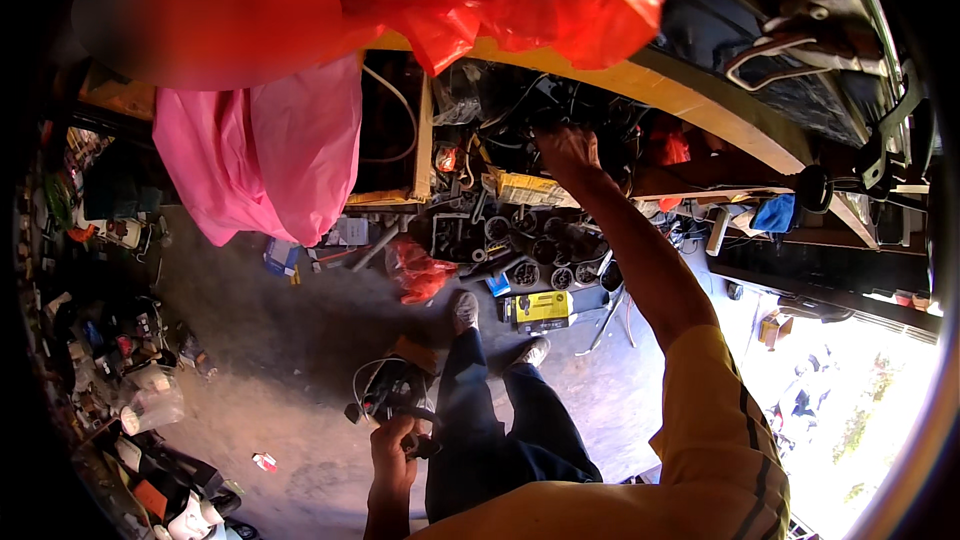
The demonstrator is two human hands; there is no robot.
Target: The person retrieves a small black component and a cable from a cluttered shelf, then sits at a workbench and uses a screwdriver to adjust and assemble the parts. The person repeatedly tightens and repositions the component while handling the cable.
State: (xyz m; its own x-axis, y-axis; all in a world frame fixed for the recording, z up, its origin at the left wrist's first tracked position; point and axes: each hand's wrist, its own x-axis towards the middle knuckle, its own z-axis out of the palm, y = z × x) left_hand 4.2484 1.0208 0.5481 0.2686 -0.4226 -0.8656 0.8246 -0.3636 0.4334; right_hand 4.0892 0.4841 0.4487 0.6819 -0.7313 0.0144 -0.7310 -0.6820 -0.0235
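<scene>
Low beside my left leg, my left hand is closed around a dark curved part, whose exact kind I cannot make out. Just beyond it on the floor sits a dark device with a looped cable. My right hand reaches far forward into a shadowed shelf compartment with dark parts and cables. Its fingers disappear into the dark clutter, so whether they grip anything is hidden. A worn yellowish cardboard box edge lies just below that hand.
Red plastic and a pink bag hang close in front. A wooden shelf beam curves past my right arm. On the floor lie a yellow-black box, a crumpled red bag and several round dark parts. Clutter lines the left.
</scene>
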